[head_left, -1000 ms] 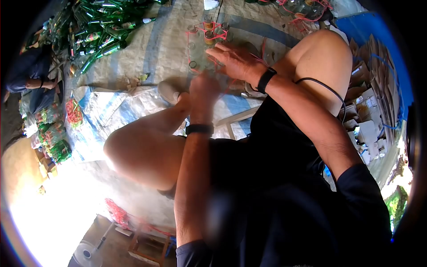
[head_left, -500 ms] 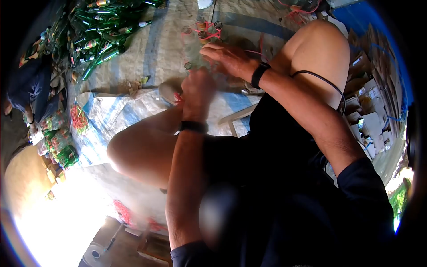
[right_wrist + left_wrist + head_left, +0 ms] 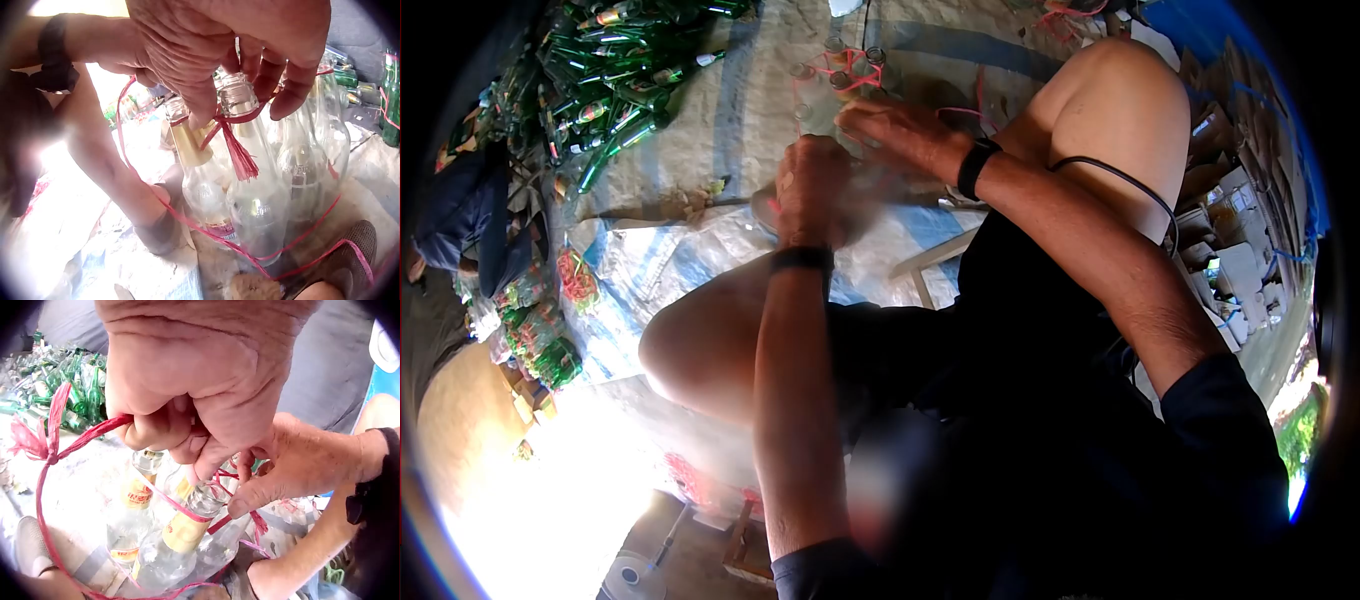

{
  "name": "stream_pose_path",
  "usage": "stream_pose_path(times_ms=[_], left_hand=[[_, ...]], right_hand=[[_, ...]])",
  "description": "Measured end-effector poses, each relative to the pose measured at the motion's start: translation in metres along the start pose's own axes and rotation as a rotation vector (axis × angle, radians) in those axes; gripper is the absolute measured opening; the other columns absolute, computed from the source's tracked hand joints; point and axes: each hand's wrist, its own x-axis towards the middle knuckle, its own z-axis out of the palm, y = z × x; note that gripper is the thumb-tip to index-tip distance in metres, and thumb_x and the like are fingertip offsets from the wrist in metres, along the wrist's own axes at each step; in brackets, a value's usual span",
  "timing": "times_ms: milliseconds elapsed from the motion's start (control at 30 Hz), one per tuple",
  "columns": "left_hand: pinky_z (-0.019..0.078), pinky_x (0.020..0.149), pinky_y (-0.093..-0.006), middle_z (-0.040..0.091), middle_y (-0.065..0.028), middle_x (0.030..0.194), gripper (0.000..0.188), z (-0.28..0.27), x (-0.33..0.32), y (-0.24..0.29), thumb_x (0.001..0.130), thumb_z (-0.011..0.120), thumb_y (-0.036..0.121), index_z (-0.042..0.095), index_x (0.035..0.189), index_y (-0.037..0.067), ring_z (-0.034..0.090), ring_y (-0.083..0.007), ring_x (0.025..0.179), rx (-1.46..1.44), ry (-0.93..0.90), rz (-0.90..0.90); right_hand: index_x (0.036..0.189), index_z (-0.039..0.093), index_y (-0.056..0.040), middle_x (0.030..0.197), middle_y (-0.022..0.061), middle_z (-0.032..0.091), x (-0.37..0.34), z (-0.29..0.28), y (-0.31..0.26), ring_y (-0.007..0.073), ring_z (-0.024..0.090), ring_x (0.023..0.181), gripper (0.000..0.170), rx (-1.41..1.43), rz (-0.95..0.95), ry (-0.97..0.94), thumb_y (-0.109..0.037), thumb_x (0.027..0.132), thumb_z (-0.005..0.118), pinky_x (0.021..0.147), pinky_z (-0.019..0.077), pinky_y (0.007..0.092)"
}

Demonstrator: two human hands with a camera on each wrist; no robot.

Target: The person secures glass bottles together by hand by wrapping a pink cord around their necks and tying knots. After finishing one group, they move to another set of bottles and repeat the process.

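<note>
A cluster of clear glass bottles (image 3: pixel 259 194) stands upright before me, with red plastic string (image 3: pixel 187 219) looped low round it and more around the necks. My left hand (image 3: pixel 812 170) grips the string; in the left wrist view its curled fingers (image 3: pixel 150 430) hold a taut red strand (image 3: pixel 94 432) that leads out to a frayed knot. Just right of it, my right hand (image 3: pixel 900 135) reaches over the necks, thumb and bent fingers on either side of a bottle neck (image 3: pixel 239 100). A frayed string end (image 3: pixel 240 156) hangs beside that neck.
Many green bottles (image 3: pixel 620 100) lie heaped at the far left, near another person (image 3: pixel 465 210). A coil of red string (image 3: pixel 576 280) lies on the blue-and-white tarp (image 3: pixel 680 260). Stacked cardboard (image 3: pixel 1230 220) stands at right. My shoe (image 3: pixel 359 250) is close beside the bottles.
My left hand has moved leftward, away from the right hand, with the string in its grip. The right hand stays over the bottle necks, shifting only slightly.
</note>
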Motion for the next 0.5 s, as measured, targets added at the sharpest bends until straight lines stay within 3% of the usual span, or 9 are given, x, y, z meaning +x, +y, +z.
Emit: stream_pose_path(times_ms=[100,333,433,500], left_hand=[[0.0549,0.075,-0.0501,0.069,-0.0237,0.087,0.021,0.006,0.002,-0.006,0.083,0.06,0.018,0.075,0.083,0.004,0.069,-0.0426,0.084,-0.032,0.034,-0.045],[0.0552,0.075,-0.0487,0.068,-0.0234,0.08,0.021,0.009,-0.008,-0.008,0.081,0.062,0.021,0.075,0.079,0.004,0.07,-0.0415,0.08,-0.089,0.104,-0.09],[0.0567,0.071,-0.0456,0.069,-0.0219,0.08,0.021,0.015,-0.014,-0.011,0.08,0.069,0.027,0.078,0.085,0.008,0.07,-0.0415,0.079,-0.059,0.116,-0.133],[0.0569,0.071,-0.0445,0.07,-0.0217,0.078,0.021,0.021,-0.018,-0.011,0.079,0.07,0.026,0.078,0.085,0.008,0.071,-0.0393,0.077,-0.182,0.233,-0.201]], right_hand=[[0.125,0.057,-0.0076,0.129,0.01,0.06,0.001,-0.002,-0.001,0.0327,0.056,0.127,0.045,0.04,0.011,-0.058,-0.009,0.082,0.071,0.1,0.051,0.0413],[0.125,0.057,-0.005,0.13,0.0097,0.06,-0.001,0.004,-0.003,0.0316,0.059,0.124,0.051,0.051,0.017,0.02,-0.01,0.079,0.077,0.1,0.0513,0.0404],[0.124,0.059,-0.0064,0.128,0.0083,0.062,-0.001,0.001,-0.007,0.0302,0.06,0.122,0.05,0.05,0.051,0.016,-0.01,0.078,0.078,0.097,0.0523,0.0403],[0.124,0.06,-0.0074,0.126,0.0075,0.063,0.001,-0.003,-0.013,0.0294,0.061,0.121,0.049,0.065,0.07,0.004,-0.01,0.078,0.078,0.096,0.0529,0.0404]])
